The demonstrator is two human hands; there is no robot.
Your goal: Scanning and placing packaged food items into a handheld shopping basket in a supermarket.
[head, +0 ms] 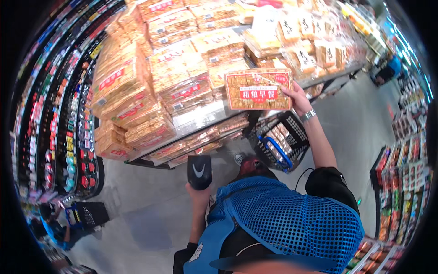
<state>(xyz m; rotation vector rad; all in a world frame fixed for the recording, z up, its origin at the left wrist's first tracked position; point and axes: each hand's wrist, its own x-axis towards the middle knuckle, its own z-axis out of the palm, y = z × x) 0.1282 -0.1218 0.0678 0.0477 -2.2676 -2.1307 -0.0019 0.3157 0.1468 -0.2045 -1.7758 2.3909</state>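
My right hand point(298, 98), with a metal-banded watch at the wrist, grips the right end of a clear-wrapped, boxy food package point(258, 99) with a red and white printed label. The package is lifted in front of the display table's edge point(202, 114), its printed face towards me. Lower and to the left, my left hand point(197, 197) is closed around the handle of a black handheld barcode scanner point(200, 171), held over the floor. Stacks of similar packages point(178, 68) cover the table ahead.
A black shopping basket point(297, 126) with a blue handle holds several packs below my right hand. Bagged goods point(306, 58) fill the table's right side. Shelves point(87, 154) curve along the left, more point(400, 174) on the right. Two people in blue point(56, 229) point(393, 66) are farther off.
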